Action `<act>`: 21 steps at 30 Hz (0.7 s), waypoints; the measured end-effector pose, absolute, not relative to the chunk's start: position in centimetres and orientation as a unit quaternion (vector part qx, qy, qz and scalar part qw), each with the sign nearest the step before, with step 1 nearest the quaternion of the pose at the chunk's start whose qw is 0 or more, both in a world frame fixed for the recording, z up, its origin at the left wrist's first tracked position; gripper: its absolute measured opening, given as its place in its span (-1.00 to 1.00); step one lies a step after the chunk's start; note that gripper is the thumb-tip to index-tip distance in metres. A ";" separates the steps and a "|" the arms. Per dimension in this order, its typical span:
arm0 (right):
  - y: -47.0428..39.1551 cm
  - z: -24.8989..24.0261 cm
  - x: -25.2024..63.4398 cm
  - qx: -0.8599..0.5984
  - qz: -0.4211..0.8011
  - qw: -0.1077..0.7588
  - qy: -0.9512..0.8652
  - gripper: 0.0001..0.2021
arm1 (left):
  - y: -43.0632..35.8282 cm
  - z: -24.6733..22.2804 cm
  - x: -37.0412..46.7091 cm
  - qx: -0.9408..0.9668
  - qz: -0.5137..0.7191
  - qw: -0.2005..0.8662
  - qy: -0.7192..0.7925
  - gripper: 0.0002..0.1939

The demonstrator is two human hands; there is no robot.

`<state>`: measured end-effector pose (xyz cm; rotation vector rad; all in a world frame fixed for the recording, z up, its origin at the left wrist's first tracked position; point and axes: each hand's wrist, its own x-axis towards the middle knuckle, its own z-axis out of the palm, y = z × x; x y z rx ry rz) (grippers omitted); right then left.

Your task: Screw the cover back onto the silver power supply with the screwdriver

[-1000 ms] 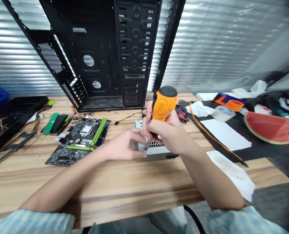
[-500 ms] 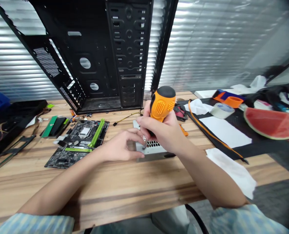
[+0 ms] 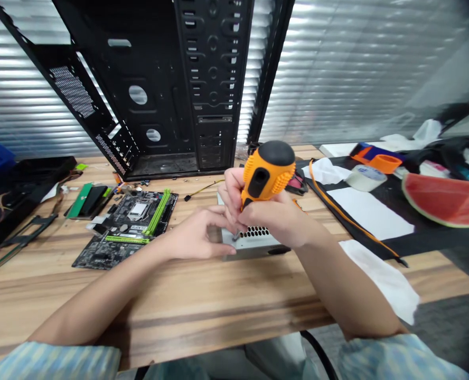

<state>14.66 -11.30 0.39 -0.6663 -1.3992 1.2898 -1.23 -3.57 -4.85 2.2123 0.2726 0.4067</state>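
An orange and black screwdriver (image 3: pixel 272 169) is gripped in my right hand (image 3: pixel 264 214), its handle tilted up and to the right. The shaft points down at the near left corner of a grey metal box with a honeycomb vent, which looks like a computer power supply (image 3: pixel 254 245). My left hand (image 3: pixel 198 232) curves around that box's left end, thumb against the near side and fingers near the screwdriver's shaft. Whether those fingers pinch anything small is hidden. To the left of this hand lies a motherboard (image 3: pixel 133 224) with green memory slots.
A black computer case (image 3: pixel 159 84) stands open behind my hands. A black tray (image 3: pixel 28 184) is at the left. On the right are a black mat (image 3: pixel 381 248) with an orange cable (image 3: pixel 345 219), a tape roll (image 3: pixel 365 178), paper tissue (image 3: pixel 381 279) and a watermelon-slice-shaped thing (image 3: pixel 442 200).
My right hand has turned around the screwdriver. The handle leans further right and shows a different side. My left hand stays at the metal box. The view has shifted slightly.
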 end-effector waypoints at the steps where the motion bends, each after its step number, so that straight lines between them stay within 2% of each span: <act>1: -11.1 0.2 14.7 -0.269 0.548 0.532 -0.587 -0.82 | -3.6 -4.9 -1.2 0.883 0.160 0.425 0.114 -0.74; 7: -10.9 0.4 15.1 -0.267 0.559 0.505 -0.601 -0.81 | -3.6 -4.7 -1.3 0.888 0.142 0.417 0.134 -0.74; 14: -11.7 1.8 16.6 -0.322 0.469 0.492 -0.659 -0.79 | -3.6 -4.3 -1.2 0.894 0.160 0.404 0.109 -0.80; 21: -12.0 1.8 17.8 -0.343 0.345 0.520 -0.702 -0.33 | -3.4 -4.5 -1.2 0.889 0.142 0.419 0.114 -0.77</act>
